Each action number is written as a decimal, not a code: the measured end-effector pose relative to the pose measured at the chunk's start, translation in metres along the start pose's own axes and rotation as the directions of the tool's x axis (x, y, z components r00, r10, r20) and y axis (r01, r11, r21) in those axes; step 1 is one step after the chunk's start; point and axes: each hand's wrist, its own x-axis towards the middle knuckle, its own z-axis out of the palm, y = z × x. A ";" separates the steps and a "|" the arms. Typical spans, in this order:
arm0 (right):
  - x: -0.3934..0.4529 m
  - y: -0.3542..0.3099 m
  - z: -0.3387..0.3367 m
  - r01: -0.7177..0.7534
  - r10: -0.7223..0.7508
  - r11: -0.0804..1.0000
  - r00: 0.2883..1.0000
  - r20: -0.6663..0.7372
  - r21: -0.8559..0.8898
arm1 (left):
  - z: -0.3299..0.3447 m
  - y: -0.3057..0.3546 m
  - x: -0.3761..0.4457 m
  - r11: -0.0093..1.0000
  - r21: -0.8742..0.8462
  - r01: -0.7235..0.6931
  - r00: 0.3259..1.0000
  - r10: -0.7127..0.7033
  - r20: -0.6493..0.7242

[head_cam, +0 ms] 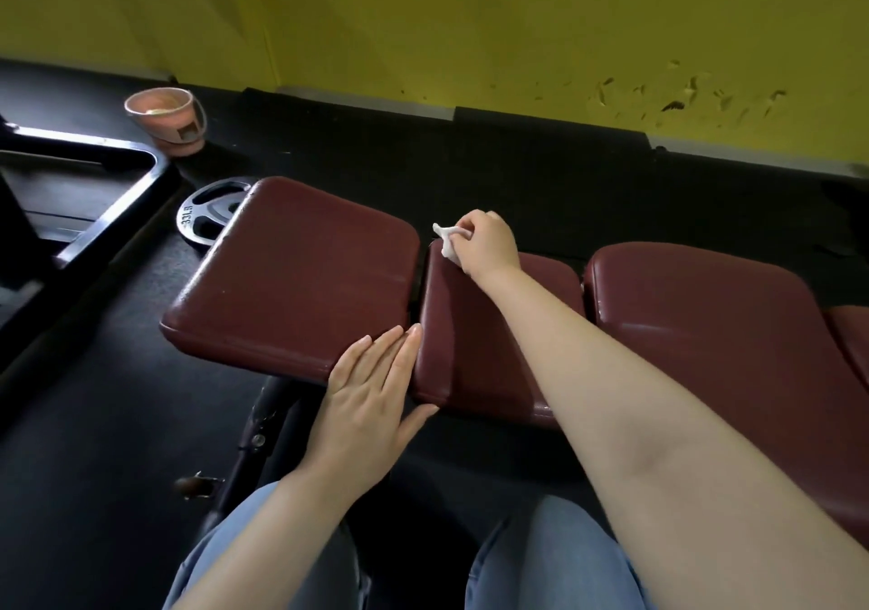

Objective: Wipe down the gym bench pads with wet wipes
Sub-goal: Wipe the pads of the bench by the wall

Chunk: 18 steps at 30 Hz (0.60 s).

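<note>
Head view: right hand [486,245], frame centre, pinches a crumpled white wet wipe [446,242] against the far edge of the narrow middle maroon vinyl bench pad [465,350], probably working the seam. Left hand [371,402], lower centre, lies flat with its grip released and fingers straight on the near corner of the wide left maroon pad [291,270], likely steadying it. A black weight plate [209,214] lies on the floor at left.
</note>
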 end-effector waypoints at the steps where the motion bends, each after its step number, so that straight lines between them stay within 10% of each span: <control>1: -0.001 -0.002 0.002 -0.034 0.033 0.999 0.999 0.026 0.016 | 0.000 0.000 0.000 1.000 -0.005 0.002 1.000 -0.002 -0.001; 12: -0.114 0.005 -0.031 0.565 -0.539 0.825 0.780 0.318 0.015 | 0.004 -0.001 -0.001 1.000 0.004 -0.012 1.000 0.012 -0.025; 18: -0.006 0.000 -0.004 0.056 -0.053 0.981 0.998 0.019 -0.186 | 0.000 0.000 0.000 1.000 0.007 -0.004 1.000 0.004 0.011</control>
